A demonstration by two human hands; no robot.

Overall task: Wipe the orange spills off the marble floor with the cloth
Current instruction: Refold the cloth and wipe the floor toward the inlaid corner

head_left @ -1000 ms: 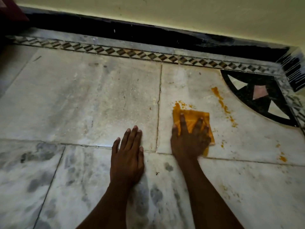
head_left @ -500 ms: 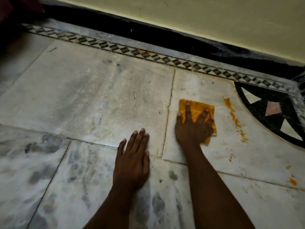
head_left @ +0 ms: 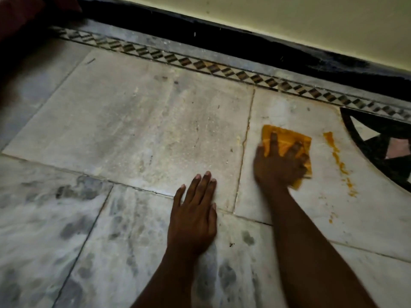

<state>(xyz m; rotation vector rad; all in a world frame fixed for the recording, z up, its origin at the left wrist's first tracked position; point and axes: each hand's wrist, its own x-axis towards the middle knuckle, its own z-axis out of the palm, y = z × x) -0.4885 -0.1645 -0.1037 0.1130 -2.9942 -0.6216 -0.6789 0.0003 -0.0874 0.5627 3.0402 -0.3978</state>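
An orange-stained folded cloth (head_left: 287,141) lies flat on the pale marble floor (head_left: 144,130), right of a tile joint. My right hand (head_left: 279,163) presses down on it with fingers spread and straight, covering its near half. A streak of orange spill (head_left: 335,154) runs down the tile just right of the cloth, with smaller orange specks (head_left: 331,217) nearer me. My left hand (head_left: 195,216) rests flat on the floor to the left of the joint, fingers together, holding nothing.
A black and pink inlay (head_left: 387,147) curves in at the right edge. A diamond-pattern border strip (head_left: 200,65) and a black skirting (head_left: 222,38) run below the yellow wall (head_left: 289,16). Grey veined tiles (head_left: 55,230) lie nearest me.
My right hand has pushed the cloth away from me over the orange patch that showed beyond it. The view has shifted left. My left hand has stayed flat in place.
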